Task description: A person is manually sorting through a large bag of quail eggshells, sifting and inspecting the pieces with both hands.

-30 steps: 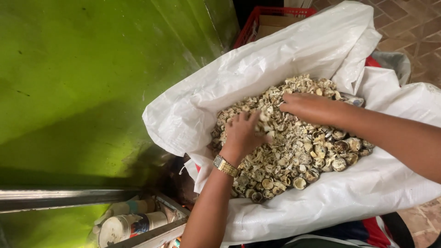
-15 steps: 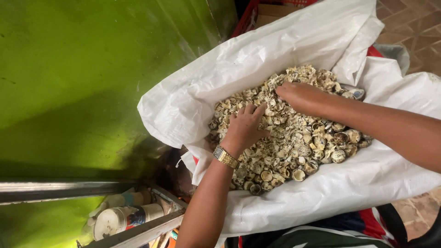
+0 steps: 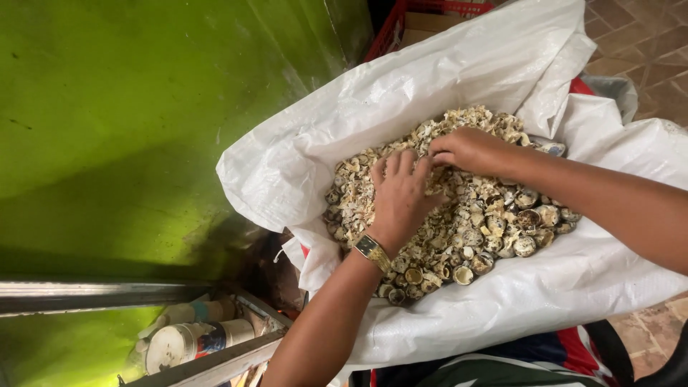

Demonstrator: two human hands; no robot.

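Down inside the open white woven sack [image 3: 459, 86] lies a heap of small pale shells [image 3: 487, 222], many of them broken, filling its hollow from the far fold to the near lip. Both hands rest on the heap near its middle. On the left hand [image 3: 400, 195], which wears a gold wristwatch [image 3: 373, 251], the fingers are spread flat over the shells, palm down. Just beside it, the right hand [image 3: 466, 149] has its fingers curled and drawn together into the shells; whether they pinch 1 cannot be told. The 2 hands nearly touch at the fingertips. Folds of the sack rise high around the heap, the tallest at the far side. Behind it stands a red crate [image 3: 423, 18] holding cardboard. A green wall [image 3: 143, 115] fills the left side, with a metal rail [image 3: 107, 295] below it and a white tub [image 3: 190, 342] lying near.
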